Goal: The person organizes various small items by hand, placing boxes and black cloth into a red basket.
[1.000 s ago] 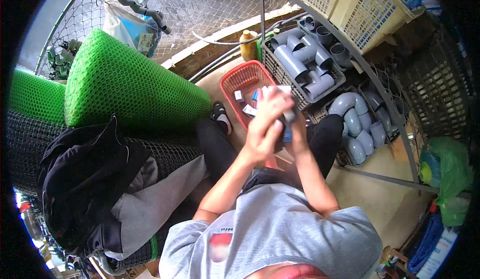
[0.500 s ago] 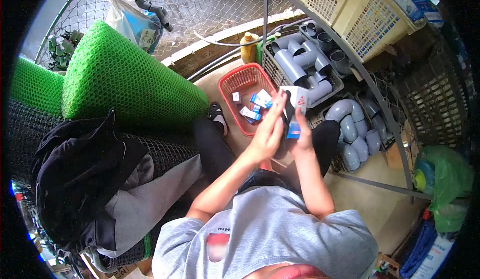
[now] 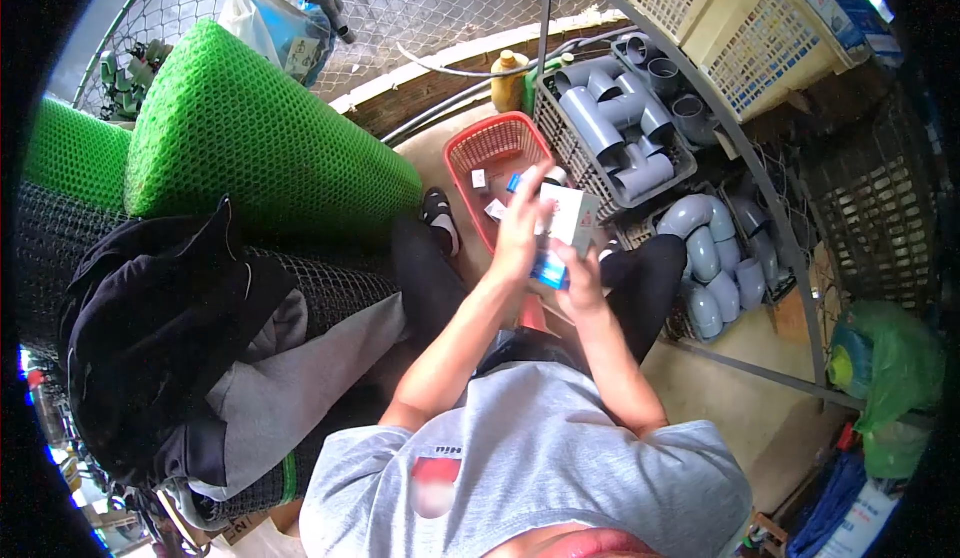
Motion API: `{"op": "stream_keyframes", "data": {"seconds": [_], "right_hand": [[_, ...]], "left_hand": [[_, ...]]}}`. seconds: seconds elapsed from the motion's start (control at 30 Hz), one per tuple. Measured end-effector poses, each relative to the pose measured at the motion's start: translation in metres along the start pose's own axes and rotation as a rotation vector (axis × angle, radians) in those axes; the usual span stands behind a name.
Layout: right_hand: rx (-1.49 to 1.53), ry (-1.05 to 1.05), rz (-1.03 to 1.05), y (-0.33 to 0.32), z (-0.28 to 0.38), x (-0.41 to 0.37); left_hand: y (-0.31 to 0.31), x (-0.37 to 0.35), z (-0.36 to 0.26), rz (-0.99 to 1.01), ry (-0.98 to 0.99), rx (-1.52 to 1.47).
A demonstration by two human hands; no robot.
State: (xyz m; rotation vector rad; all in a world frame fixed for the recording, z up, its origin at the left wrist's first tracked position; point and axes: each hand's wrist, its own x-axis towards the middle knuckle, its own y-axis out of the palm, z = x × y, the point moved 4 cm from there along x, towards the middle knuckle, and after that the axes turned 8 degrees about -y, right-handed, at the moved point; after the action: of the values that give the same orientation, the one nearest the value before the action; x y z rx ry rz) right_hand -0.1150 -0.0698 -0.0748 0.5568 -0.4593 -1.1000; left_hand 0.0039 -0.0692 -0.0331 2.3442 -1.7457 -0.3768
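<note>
A white and blue cardboard box (image 3: 568,216) is held between my two hands, above the front of a red plastic basket (image 3: 462,173). My left hand (image 3: 518,230) lies along the box's left side, fingers pointing up and slightly blurred. On the lower right, my right hand (image 3: 582,283) grips the box near its blue end, thumb against the face. Inside the basket are several small boxes, among them a white box (image 3: 478,178); my left hand and the held box cover part of them.
Grey pipe fittings (image 3: 622,113) fill black crates on the right, with elbows (image 3: 705,258) below. A green mesh roll (image 3: 270,138) and a dark jacket (image 3: 150,328) lie on the left. A yellow bottle (image 3: 508,83) stands behind the basket; a metal frame bar (image 3: 745,158) crosses the right.
Both hands and the box have moved slightly left and down. The box has turned, showing more of its white face; the dark patch seen beside it earlier no longer shows.
</note>
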Motion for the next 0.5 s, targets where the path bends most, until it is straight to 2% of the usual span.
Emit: {"op": "stream_keyframes", "data": {"seconds": [0.1, 0.13, 0.2, 0.27, 0.3, 0.33, 0.4, 0.47, 0.5], "right_hand": [[0.0, -0.064, -0.055, -0.009, 0.02, 0.005], [-0.007, -0.117, -0.067, -0.011, 0.025, 0.004], [-0.056, -0.195, -0.196, -0.021, 0.022, 0.002], [-0.071, -0.262, -0.239, -0.036, 0.025, 0.005], [-0.054, -0.266, -0.266, -0.043, 0.028, 0.009], [-0.053, -0.281, -0.308, -0.052, 0.031, 0.012], [-0.12, -0.225, -0.36, -0.059, 0.041, 0.023], [-0.171, -0.252, -0.345, -0.078, 0.036, 0.032], [-0.183, -0.212, -0.373, -0.081, 0.034, 0.034]], "left_hand": [[0.011, -0.006, 0.02, 0.21, -0.116, -0.203], [0.011, -0.014, 0.024, 0.218, -0.042, -0.035], [0.011, -0.02, 0.033, 0.316, -0.112, -0.057], [0.013, -0.034, 0.041, 0.345, -0.158, 0.029], [0.011, -0.04, 0.05, 0.342, -0.172, 0.066], [0.01, -0.048, 0.059, 0.315, -0.28, 0.006], [0.006, -0.06, 0.065, 0.411, -0.254, 0.056], [0.003, -0.068, 0.067, 0.531, -0.229, 0.146], [-0.001, -0.066, 0.075, 0.42, -0.218, 0.099]]}}
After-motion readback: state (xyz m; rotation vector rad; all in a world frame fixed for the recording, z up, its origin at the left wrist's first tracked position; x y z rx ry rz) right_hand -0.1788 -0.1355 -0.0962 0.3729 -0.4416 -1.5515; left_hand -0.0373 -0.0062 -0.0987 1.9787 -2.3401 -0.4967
